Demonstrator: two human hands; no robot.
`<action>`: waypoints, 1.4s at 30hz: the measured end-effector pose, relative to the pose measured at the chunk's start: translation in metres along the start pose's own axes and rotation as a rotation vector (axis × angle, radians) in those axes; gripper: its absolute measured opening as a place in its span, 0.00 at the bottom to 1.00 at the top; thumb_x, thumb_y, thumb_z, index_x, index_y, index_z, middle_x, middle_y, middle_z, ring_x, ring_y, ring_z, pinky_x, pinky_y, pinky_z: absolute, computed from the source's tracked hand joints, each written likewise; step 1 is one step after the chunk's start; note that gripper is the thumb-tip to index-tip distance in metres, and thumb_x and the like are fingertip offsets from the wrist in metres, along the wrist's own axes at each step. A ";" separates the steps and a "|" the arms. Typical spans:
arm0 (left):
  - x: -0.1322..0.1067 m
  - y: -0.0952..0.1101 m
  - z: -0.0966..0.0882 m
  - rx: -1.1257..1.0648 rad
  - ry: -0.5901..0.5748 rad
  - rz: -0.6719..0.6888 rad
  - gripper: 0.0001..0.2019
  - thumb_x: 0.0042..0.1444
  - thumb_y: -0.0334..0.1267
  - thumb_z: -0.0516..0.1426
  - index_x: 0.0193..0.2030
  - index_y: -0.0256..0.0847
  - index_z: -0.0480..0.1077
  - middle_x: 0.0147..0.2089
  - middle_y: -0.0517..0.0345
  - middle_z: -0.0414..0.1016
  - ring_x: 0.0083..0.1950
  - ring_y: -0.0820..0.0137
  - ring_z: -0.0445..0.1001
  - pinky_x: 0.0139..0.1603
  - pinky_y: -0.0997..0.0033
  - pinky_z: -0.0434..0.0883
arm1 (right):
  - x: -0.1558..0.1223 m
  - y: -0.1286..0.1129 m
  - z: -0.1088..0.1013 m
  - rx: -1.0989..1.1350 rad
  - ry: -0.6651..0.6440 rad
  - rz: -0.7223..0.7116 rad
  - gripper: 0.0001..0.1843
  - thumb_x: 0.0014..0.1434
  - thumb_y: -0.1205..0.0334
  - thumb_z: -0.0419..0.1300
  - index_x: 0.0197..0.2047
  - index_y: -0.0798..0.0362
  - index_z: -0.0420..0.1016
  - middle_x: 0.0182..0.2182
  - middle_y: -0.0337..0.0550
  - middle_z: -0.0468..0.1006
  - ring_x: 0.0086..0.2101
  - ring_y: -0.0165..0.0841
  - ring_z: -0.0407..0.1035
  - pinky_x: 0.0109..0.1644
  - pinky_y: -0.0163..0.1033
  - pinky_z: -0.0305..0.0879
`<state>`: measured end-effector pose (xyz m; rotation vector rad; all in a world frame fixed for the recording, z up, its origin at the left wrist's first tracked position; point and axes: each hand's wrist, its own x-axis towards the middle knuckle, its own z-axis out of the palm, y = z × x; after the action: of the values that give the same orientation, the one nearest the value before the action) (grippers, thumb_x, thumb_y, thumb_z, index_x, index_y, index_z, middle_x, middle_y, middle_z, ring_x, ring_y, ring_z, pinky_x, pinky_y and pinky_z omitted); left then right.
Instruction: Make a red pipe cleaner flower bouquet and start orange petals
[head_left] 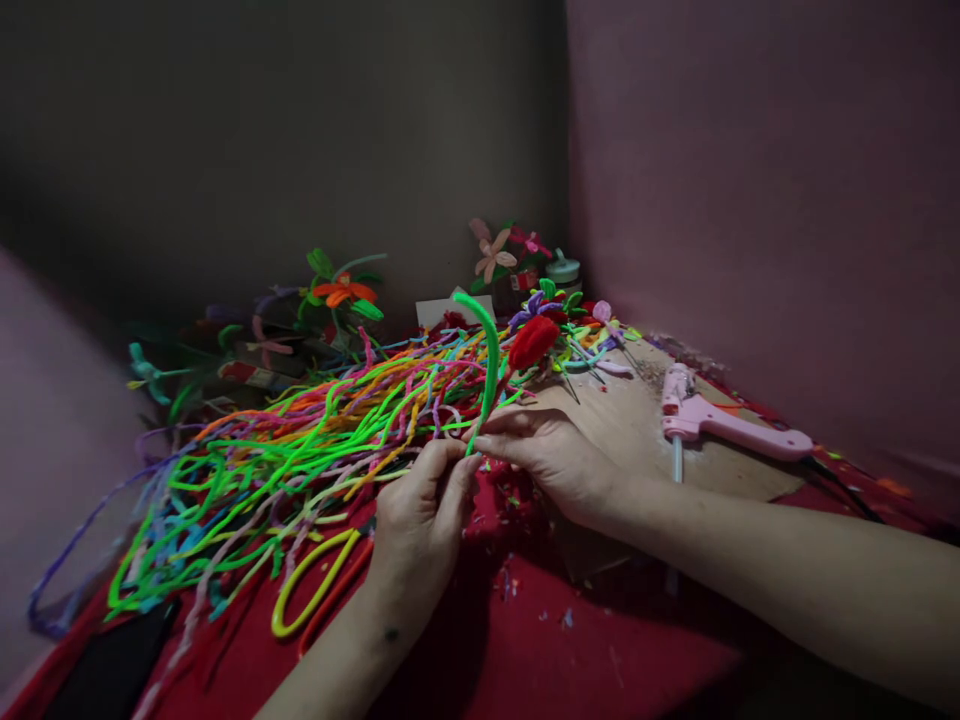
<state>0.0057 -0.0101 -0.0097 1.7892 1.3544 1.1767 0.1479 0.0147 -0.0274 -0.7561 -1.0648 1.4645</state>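
Note:
Between my two hands is a pipe cleaner flower with a fuzzy red head [534, 342] tilted up to the right. A long green pipe cleaner leaf [491, 360] curves upward beside it. My left hand [424, 510] is closed, thumb and forefinger pinching the lower end of the stem. Coming from the right, my right hand [551, 460] pinches the stem just above, where leaf and stem meet. The fingertips cover part of that join. Left of my hands spreads a heap of loose, many-coloured pipe cleaners [300, 430].
A pink glue gun [739, 425] lies on a cardboard sheet [615, 420] to the right. Yellow-handled scissors [315, 585] rest near my left wrist, above a dark flat object [112, 665]. Finished flowers [345, 290] and a lidded jar [562, 268] stand by the walls. Scraps litter the red cloth [570, 640].

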 end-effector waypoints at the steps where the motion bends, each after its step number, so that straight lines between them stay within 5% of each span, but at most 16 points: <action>1: 0.000 0.001 0.000 -0.018 -0.005 -0.015 0.05 0.53 0.38 0.58 0.29 0.40 0.71 0.21 0.65 0.65 0.21 0.77 0.60 0.22 0.79 0.59 | 0.000 0.000 0.000 0.002 -0.010 -0.001 0.12 0.42 0.56 0.69 0.28 0.54 0.77 0.27 0.37 0.76 0.30 0.29 0.67 0.42 0.40 0.62; 12: 0.006 0.003 -0.004 -0.456 -0.095 -0.314 0.06 0.50 0.37 0.61 0.30 0.38 0.70 0.19 0.66 0.65 0.18 0.83 0.54 0.18 0.84 0.51 | -0.001 -0.001 -0.001 -0.015 -0.063 -0.017 0.09 0.44 0.58 0.68 0.32 0.51 0.79 0.31 0.39 0.78 0.34 0.30 0.70 0.45 0.40 0.64; 27: 0.011 0.001 -0.007 -0.799 -0.396 -0.453 0.06 0.55 0.38 0.58 0.35 0.38 0.68 0.17 0.72 0.57 0.15 0.86 0.39 0.15 0.85 0.49 | 0.000 -0.005 -0.004 0.034 -0.206 -0.016 0.08 0.47 0.63 0.65 0.34 0.52 0.80 0.33 0.40 0.79 0.38 0.30 0.70 0.48 0.39 0.62; 30: 0.007 0.004 -0.005 -0.598 -0.288 -0.363 0.08 0.55 0.40 0.57 0.29 0.38 0.67 0.18 0.69 0.60 0.15 0.84 0.46 0.16 0.83 0.51 | -0.001 -0.005 -0.002 0.051 -0.156 -0.007 0.07 0.46 0.60 0.66 0.30 0.54 0.79 0.31 0.41 0.77 0.36 0.32 0.69 0.46 0.40 0.63; 34: 0.001 0.001 -0.002 -0.083 -0.034 0.001 0.02 0.51 0.36 0.60 0.31 0.40 0.73 0.25 0.61 0.70 0.24 0.75 0.65 0.27 0.78 0.62 | -0.003 -0.005 0.000 0.031 -0.087 -0.015 0.12 0.44 0.54 0.67 0.27 0.55 0.77 0.29 0.40 0.75 0.35 0.32 0.68 0.45 0.40 0.62; 37: 0.000 -0.004 -0.002 0.119 0.031 0.205 0.04 0.50 0.33 0.59 0.33 0.43 0.75 0.27 0.60 0.72 0.27 0.73 0.67 0.34 0.76 0.64 | -0.003 -0.004 -0.001 -0.041 -0.099 -0.033 0.12 0.46 0.53 0.66 0.26 0.54 0.77 0.29 0.40 0.75 0.36 0.32 0.68 0.48 0.41 0.61; 42: 0.001 -0.005 -0.005 0.138 0.029 0.201 0.04 0.54 0.33 0.56 0.32 0.43 0.73 0.23 0.64 0.66 0.24 0.75 0.61 0.30 0.78 0.61 | -0.002 -0.007 -0.002 -0.139 -0.164 -0.060 0.10 0.49 0.55 0.64 0.31 0.53 0.78 0.31 0.40 0.76 0.38 0.33 0.68 0.49 0.42 0.62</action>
<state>-0.0009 -0.0078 -0.0114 2.0526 1.3243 1.2437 0.1532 0.0127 -0.0216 -0.7038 -1.3146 1.4305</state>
